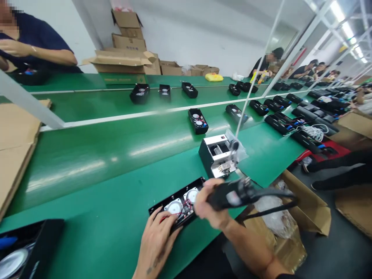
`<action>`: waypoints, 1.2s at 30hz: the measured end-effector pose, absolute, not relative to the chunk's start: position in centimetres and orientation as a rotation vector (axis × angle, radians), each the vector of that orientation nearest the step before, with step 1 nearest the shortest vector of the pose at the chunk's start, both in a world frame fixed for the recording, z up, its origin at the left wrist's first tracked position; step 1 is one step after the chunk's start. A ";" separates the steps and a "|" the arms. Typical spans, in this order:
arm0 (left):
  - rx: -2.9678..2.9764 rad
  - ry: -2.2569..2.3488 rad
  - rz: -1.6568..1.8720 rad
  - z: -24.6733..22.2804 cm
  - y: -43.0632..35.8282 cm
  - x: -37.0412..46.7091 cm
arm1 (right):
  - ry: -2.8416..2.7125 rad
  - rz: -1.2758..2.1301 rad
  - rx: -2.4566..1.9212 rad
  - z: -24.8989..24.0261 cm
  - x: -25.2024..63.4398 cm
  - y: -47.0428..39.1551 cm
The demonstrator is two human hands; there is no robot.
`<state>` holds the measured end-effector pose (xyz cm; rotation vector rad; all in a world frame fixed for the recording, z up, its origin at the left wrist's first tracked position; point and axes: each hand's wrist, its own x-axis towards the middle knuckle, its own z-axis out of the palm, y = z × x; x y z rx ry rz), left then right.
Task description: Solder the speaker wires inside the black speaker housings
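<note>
On the green bench in front of me lies an open black speaker housing (pixel 188 221), tilted diagonally, with two round silver speaker drivers (pixel 174 207) and red wires inside. Bent over its near left side is my left hand (pixel 158 230), fingers wrapped on the housing's edge. My right hand (pixel 207 203) grips a black electric screwdriver (pixel 228 195), held sideways above the housing's right end, its cord trailing right. The tool's tip is hidden behind my hand. Just beyond stands a small black-and-silver screw feeder (pixel 217 153).
Another open housing (pixel 31 248) sits at the lower left. Several housings ride the green conveyor (pixel 116 143) beyond a white rail. Flat cardboard (pixel 17 143) lies at left, and an open carton (pixel 308 205) stands on the floor at right. Co-workers (pixel 37 42) sit across the line.
</note>
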<state>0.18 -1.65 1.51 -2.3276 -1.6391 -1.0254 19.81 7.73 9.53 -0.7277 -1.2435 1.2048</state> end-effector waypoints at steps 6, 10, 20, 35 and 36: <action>-2.335 -1.556 -0.999 3.2 -3.1 -1.6 | -1.078 0.639 -0.887 12.0 27.4 16.8; -2.330 -1.522 -0.978 4.6 -2.5 -0.4 | -1.154 0.634 -0.949 10.9 28.3 19.5; -2.429 -1.648 -0.674 3.5 -0.4 2.8 | -1.328 1.171 -0.899 10.9 27.8 15.2; -2.423 -1.692 -0.761 3.9 -0.4 3.4 | -1.163 1.349 -0.479 7.6 20.5 8.8; -2.420 -1.693 -0.764 3.9 -0.4 3.5 | -1.169 1.357 -0.473 7.5 20.5 8.8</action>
